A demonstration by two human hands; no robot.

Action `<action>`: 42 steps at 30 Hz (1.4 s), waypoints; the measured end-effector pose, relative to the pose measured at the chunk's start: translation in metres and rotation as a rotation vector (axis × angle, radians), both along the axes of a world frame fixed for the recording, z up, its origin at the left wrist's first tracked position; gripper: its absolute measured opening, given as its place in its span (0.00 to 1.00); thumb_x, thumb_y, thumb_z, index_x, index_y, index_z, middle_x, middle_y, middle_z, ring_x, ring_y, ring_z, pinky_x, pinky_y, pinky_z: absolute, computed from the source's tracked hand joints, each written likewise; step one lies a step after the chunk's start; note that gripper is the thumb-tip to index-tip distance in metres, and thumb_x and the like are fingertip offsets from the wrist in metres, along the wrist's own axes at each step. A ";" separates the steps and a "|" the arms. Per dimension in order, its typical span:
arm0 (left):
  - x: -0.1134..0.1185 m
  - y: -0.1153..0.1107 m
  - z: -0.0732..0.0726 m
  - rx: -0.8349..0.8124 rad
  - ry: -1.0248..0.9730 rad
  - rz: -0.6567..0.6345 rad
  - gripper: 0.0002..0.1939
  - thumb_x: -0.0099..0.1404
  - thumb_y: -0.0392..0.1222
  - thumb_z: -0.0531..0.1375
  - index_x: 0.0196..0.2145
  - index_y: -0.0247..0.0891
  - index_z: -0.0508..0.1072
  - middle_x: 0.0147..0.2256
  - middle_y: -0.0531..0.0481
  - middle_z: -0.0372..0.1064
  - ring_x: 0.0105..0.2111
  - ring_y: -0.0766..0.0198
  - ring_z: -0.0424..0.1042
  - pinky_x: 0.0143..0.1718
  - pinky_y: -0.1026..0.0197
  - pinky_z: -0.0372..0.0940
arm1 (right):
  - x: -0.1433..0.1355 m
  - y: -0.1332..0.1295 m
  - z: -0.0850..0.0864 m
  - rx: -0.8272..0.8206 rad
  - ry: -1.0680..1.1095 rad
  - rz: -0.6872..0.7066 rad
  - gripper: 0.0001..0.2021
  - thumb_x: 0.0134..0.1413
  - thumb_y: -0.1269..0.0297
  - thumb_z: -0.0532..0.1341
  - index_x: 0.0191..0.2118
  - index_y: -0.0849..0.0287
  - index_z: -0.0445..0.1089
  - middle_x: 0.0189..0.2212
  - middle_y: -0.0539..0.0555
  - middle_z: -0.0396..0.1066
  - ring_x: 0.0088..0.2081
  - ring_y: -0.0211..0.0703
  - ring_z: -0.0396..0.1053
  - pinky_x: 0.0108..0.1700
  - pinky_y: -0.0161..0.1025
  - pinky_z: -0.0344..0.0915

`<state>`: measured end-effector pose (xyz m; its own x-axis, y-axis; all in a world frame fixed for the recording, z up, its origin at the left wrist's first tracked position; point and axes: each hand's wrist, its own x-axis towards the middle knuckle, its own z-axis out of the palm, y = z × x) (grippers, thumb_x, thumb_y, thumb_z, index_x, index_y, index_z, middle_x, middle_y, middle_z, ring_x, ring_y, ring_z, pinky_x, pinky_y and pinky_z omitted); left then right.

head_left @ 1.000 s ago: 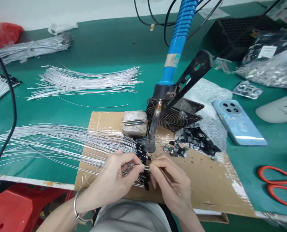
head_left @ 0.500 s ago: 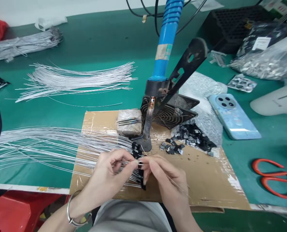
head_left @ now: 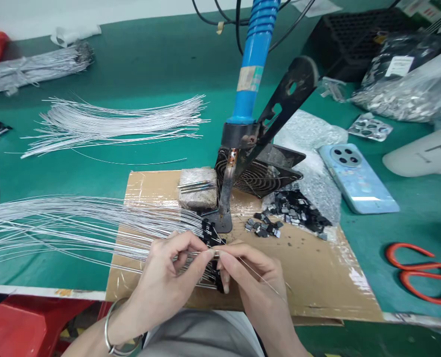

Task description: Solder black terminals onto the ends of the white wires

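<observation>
My left hand (head_left: 172, 270) pinches thin white wires (head_left: 157, 243) near their right-hand ends, above the cardboard (head_left: 309, 277). Fingertips almost touching it, my right hand (head_left: 255, 277) is closed on a thin wire (head_left: 263, 279) that slants down to the right across its fingers. What lies between the two sets of fingertips is too small to make out. Black connectors (head_left: 207, 229) line the wire ends just behind and below the hands.
Behind the hands a blue-handled soldering iron (head_left: 246, 94) leans in its stand, beside a fan (head_left: 255, 176). Small black connectors (head_left: 298, 210) lie to the right, with a phone (head_left: 359, 178) and red scissors (head_left: 424, 272) beyond. More wires (head_left: 120, 121) lie at the back left.
My right hand's fingertips have moved slightly left, closer to my left hand's. The whole view has shifted a little.
</observation>
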<state>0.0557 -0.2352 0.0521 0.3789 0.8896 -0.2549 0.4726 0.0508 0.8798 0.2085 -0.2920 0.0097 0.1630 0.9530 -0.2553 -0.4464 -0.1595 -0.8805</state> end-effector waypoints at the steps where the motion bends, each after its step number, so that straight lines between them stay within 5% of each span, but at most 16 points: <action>1: 0.000 0.000 0.000 0.008 0.002 -0.003 0.12 0.69 0.47 0.60 0.29 0.41 0.74 0.20 0.57 0.53 0.20 0.66 0.49 0.20 0.61 0.43 | 0.000 0.000 0.001 -0.004 0.009 0.000 0.05 0.57 0.63 0.68 0.38 0.52 0.83 0.26 0.50 0.74 0.22 0.33 0.67 0.21 0.30 0.67; 20: -0.001 -0.004 -0.001 0.017 -0.001 -0.041 0.11 0.69 0.45 0.59 0.30 0.41 0.76 0.23 0.53 0.64 0.24 0.64 0.57 0.24 0.61 0.52 | 0.012 0.008 0.011 -0.198 0.162 0.114 0.08 0.50 0.58 0.72 0.29 0.58 0.82 0.21 0.49 0.71 0.20 0.29 0.63 0.20 0.27 0.61; 33: 0.006 -0.010 -0.004 0.165 0.047 0.028 0.12 0.71 0.40 0.58 0.29 0.38 0.75 0.20 0.58 0.54 0.21 0.68 0.48 0.23 0.62 0.45 | 0.004 0.006 0.002 -0.158 0.200 0.022 0.08 0.52 0.57 0.71 0.35 0.56 0.83 0.21 0.48 0.70 0.19 0.29 0.63 0.19 0.26 0.61; 42: 0.010 -0.011 -0.010 -0.007 -0.084 0.124 0.14 0.70 0.44 0.58 0.29 0.36 0.74 0.20 0.56 0.57 0.21 0.68 0.50 0.22 0.63 0.47 | 0.002 0.002 -0.003 -0.108 0.177 0.011 0.08 0.55 0.57 0.70 0.38 0.53 0.83 0.23 0.48 0.71 0.20 0.29 0.65 0.21 0.27 0.63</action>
